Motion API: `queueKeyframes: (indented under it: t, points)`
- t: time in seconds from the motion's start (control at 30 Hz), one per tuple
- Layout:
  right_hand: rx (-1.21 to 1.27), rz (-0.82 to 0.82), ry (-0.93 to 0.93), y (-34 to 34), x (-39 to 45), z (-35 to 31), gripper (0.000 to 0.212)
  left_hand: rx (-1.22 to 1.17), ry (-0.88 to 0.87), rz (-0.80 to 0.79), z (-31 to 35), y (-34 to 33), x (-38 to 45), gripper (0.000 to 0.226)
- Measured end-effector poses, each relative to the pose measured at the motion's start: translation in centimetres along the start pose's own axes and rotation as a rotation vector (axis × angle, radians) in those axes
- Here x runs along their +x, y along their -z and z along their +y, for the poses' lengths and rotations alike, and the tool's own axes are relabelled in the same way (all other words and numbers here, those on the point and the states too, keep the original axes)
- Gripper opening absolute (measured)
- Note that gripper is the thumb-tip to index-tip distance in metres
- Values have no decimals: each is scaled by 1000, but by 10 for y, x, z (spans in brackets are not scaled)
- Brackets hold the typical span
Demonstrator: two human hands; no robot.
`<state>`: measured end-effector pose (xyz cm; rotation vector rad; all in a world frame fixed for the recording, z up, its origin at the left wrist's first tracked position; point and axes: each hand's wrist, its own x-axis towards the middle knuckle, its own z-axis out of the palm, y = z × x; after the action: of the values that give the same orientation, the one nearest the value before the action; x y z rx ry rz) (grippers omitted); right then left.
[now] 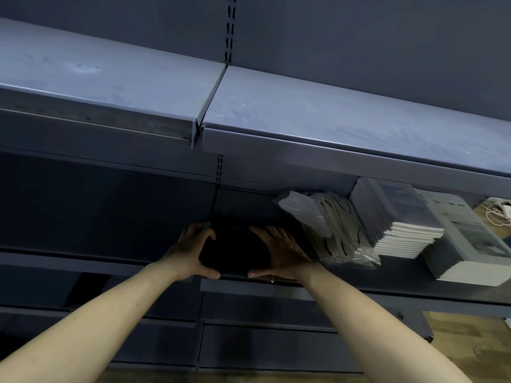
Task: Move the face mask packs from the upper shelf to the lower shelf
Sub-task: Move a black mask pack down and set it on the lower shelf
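A dark stack of face mask packs [235, 248] lies on the lower shelf [257, 289], hard to make out in the shadow. My left hand [190, 251] holds its left side, fingers at the back and thumb at the front edge. My right hand [279, 254] holds the right side the same way. The upper shelf [331, 120] above is a bare grey surface. More face mask packs in clear bags [334, 230], white with black loops, lean just right of my right hand.
Right of the bagged masks stand a pile of thin booklets [401, 219] and a second, larger pile [470, 244]. A slotted upright [219, 168] divides the shelf bays. Further shelves run below, and wooden floor [470, 349] shows at lower right.
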<state>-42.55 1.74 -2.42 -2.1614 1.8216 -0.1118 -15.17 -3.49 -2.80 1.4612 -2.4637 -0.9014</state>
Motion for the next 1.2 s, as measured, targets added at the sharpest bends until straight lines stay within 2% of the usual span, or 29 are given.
queueKeyframes:
  t: [0.03, 0.13, 0.2, 0.37, 0.47, 0.57, 0.67, 0.83, 0.97, 1.2]
  points:
    - [-4, -14, -4, 0, 2, -1, 123, 16, -3, 7, 1, 1, 1, 100]
    - [24, -124, -55, -5, 5, -8, 137, 35, 30, -42, 5, 0, 5, 141]
    - [30, -140, -62, -7, 4, -13, 137, 78, 42, -100, 12, -2, 6, 150]
    - [70, -68, -21, 0, -2, -21, 122, 129, 34, -65, 26, -4, 5, 148]
    - [118, -22, -73, -7, -12, -17, 118, 177, 43, -43, 17, 0, 4, 143]
    - [140, 72, -162, -21, -22, -16, 116, 200, 49, -77, 14, -1, 5, 141]
    - [84, 37, -139, -19, -17, -28, 112, 249, 9, -143, 29, -8, 10, 141]
    - [144, 42, -154, -7, -16, -24, 113, 305, 14, -182, 38, 1, 15, 129]
    - [76, 61, -187, -21, -23, -26, 117, 383, 35, -207, 31, -11, 9, 142]
    - [133, 139, -192, -21, -28, -23, 118, 403, 21, -186, 36, -10, 4, 140]
